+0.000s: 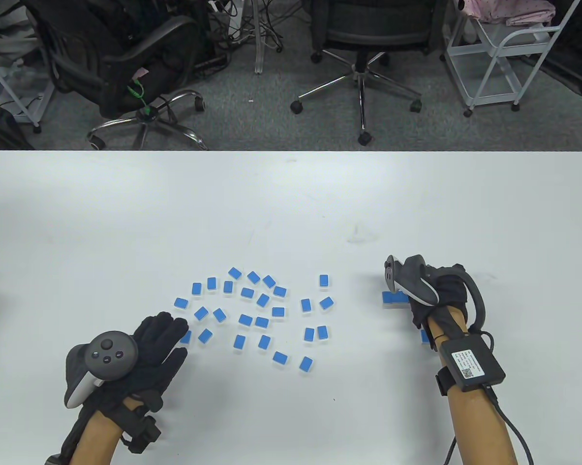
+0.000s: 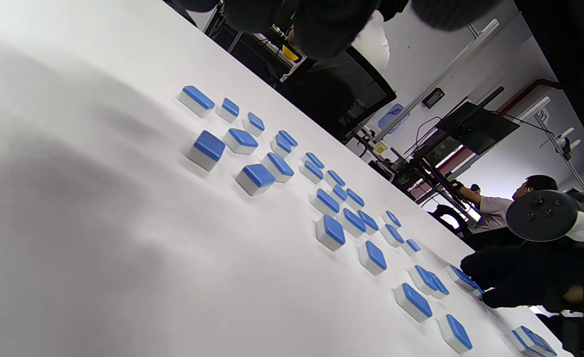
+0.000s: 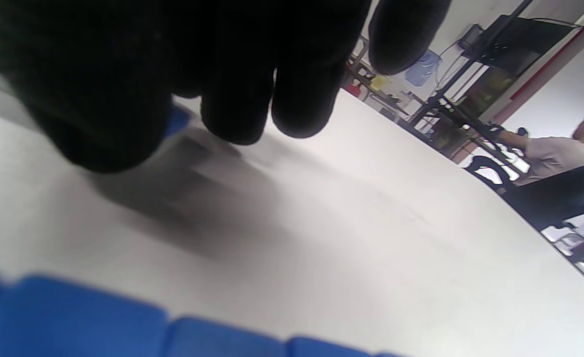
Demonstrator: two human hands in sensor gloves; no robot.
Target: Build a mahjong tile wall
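So the wall is barely getting started here. Most of the mahjong tiles (image 1: 262,321) are sitting loose, blue backs up, in a scatter a bit left of the table's middle, pointing every which way and none of them stacked. The white table (image 1: 291,203) is otherwise mostly bare toward 12 o'clock.

The only thing that looks like wall is a short row of tiles (image 1: 394,297) over at about 3 o'clock from the scatter, well apart from it. The right wrist view is showing several blue backs lined up edge to edge along its bottom, so I'd guess a handful are in place, one layer, but I can't count them.

The right hand (image 1: 429,290) is sitting right over that row, fingers curled down toward the table. There's a bit of blue under the fingertips (image 3: 237,114), but whether it's pinching a tile or just nudging one, I can't tell.

The left hand (image 1: 158,341) is lying flat at the 8 o'clock edge of the scatter, fingers spread and straight, holding nothing, with one tile (image 1: 186,336) peeking out just beside it.

Basically nearly everything is left to do: lining up the loose ones and then the second layer.
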